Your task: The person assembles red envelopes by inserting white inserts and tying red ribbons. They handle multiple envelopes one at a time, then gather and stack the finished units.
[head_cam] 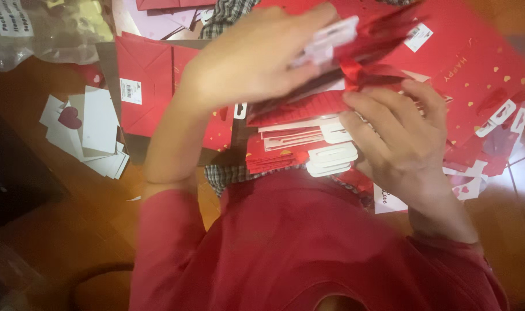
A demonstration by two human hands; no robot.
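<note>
A stack of red packets with white hang tabs [308, 147] is seen lying directly below both hands, its long axis running left to right. The top packet [354, 43] is gripped by the left hand [257, 57], blurred and raised; the stack's tabbed end is clasped by the right hand [398, 135], fingers curled.
</note>
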